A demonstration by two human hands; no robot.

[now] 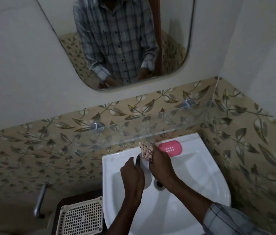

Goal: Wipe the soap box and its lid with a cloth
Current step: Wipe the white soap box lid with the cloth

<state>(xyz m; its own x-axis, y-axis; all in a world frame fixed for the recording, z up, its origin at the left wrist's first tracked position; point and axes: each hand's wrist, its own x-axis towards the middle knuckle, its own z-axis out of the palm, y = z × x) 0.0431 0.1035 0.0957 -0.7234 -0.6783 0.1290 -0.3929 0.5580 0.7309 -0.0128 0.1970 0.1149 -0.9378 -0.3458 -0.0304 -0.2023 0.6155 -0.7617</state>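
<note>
Both hands are over the white sink (201, 167), close together near its back edge. The right hand (161, 165) has its fingers curled around a patterned cloth (146, 150), which sticks up out of the fist just under the glass shelf (134, 131). The left hand (133, 173) grips a white object (145, 167) that seems to be the soap box lid, though the hands cover most of it and it blends with the sink. The cloth touches the top of that white piece. The pink soap box (170, 148) lies on the back ledge of the sink, just right of the cloth, with nothing touching it. A cream plastic basket (81, 216) stands left of the sink, and a mirror (117, 41) hangs on the wall above.
</note>
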